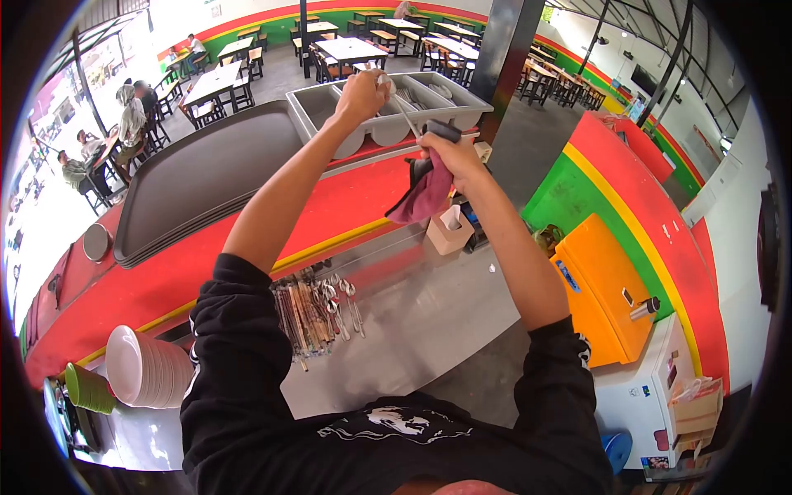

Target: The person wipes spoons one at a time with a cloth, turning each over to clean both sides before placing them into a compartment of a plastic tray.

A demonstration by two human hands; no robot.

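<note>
Over the grey cutlery tray [346,144], my left hand [361,97] has its fingers closed around something whitish and small that I cannot make out. My right hand [454,157] grips a maroon cloth [429,191] and a dark-handled utensil [443,129], whose thin pale shaft points up toward my left hand. The cloth hangs below my right hand in front of the red counter [346,190]. Cutlery [441,91] lies in the tray's compartments.
Stacked dark trays [214,165] lie left of the cutlery tray. Below are chopsticks [299,318], spoons [342,297] and a tissue box [450,231]. White plates [148,367] and green bowls [89,388] stand lower left. People sit at tables beyond, left.
</note>
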